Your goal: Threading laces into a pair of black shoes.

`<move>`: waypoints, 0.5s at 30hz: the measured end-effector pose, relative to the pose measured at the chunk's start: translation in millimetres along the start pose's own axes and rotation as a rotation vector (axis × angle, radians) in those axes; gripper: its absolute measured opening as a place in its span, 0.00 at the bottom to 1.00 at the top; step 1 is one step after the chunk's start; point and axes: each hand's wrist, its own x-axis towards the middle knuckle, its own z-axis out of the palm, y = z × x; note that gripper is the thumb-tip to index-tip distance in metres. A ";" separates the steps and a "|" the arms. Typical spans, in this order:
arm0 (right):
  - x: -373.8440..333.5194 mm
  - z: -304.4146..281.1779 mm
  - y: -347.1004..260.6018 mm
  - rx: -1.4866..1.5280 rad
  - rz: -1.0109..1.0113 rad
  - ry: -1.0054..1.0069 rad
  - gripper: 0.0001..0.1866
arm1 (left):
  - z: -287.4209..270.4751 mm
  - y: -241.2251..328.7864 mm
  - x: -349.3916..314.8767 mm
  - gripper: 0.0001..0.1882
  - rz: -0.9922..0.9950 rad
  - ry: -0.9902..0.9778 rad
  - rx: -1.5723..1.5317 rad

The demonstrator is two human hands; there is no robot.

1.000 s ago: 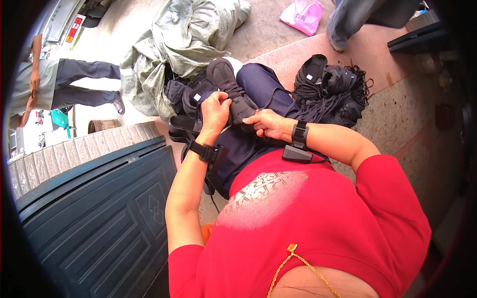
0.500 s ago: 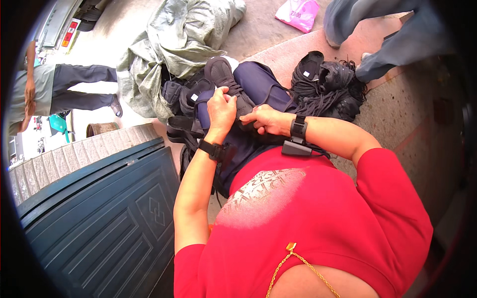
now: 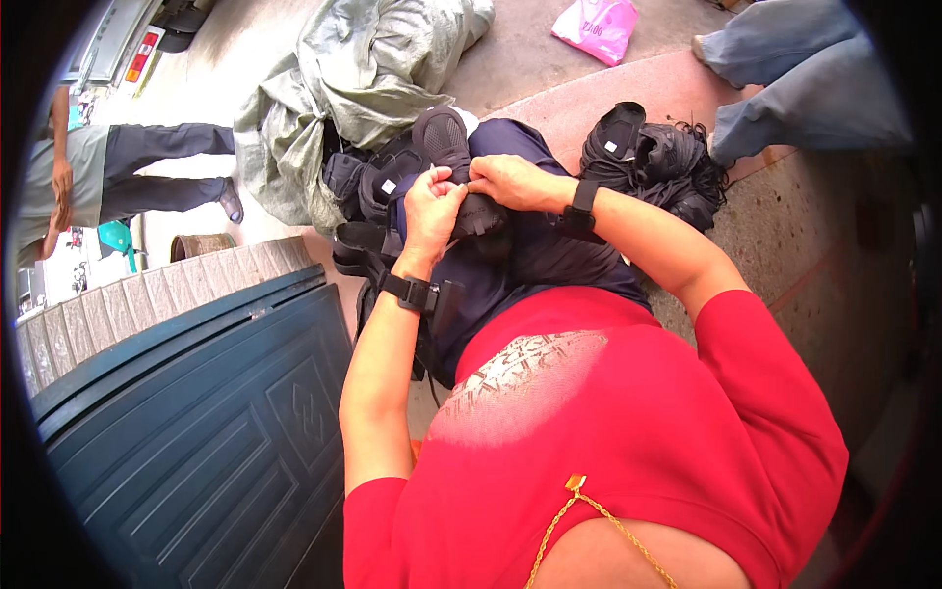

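Observation:
A dark sneaker (image 3: 444, 140) lies across my lap, on dark blue trousers. Both hands meet over the middle of its upper. My left hand (image 3: 432, 214) is closed in a pinch at its left side. From the right, my right hand (image 3: 518, 184) is closed too, with fingertips against the left ones. Whatever thin thing the fingertips pinch, perhaps a lace, is too small and dark to make out. Just left of the sneaker sit other dark shoes (image 3: 383, 182). To the right is a pile of black shoes (image 3: 677, 162) with many loose laces.
A large grey-green woven sack (image 3: 363, 59) slumps beyond the shoes. A pink plastic packet (image 3: 597, 29) lies on the ground farther off. Another person's legs (image 3: 795, 88) are at the upper right; one more person (image 3: 88, 177) stands far left. A blue panelled door (image 3: 216, 422) is at my left.
My right hand has moved up the sneaker from its near end, and its fingertips now meet the left ones. The person at the upper right has shifted their legs.

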 end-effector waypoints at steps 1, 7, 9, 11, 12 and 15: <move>0.1 -0.3 0.1 -0.034 -0.042 -0.017 0.13 | -4.9 -0.7 0.9 0.18 -0.010 -0.006 0.071; -27.1 -67.2 -19.6 0.341 0.174 -0.120 0.16 | -33.8 22.3 -3.7 0.20 0.187 -0.100 0.860; -29.1 -81.3 -39.7 0.462 0.313 -0.151 0.16 | -25.3 26.3 -5.2 0.20 0.178 -0.136 0.882; -8.8 -76.5 -51.9 0.320 0.056 -0.051 0.15 | -7.8 26.1 -2.8 0.17 0.357 -0.161 0.797; -1.6 -60.8 -44.5 0.336 -0.066 -0.002 0.14 | -4.3 18.0 0.6 0.14 0.331 -0.134 0.776; -4.3 -37.3 -15.4 0.246 -0.172 0.190 0.11 | 1.7 20.8 -8.0 0.13 0.402 -0.012 0.816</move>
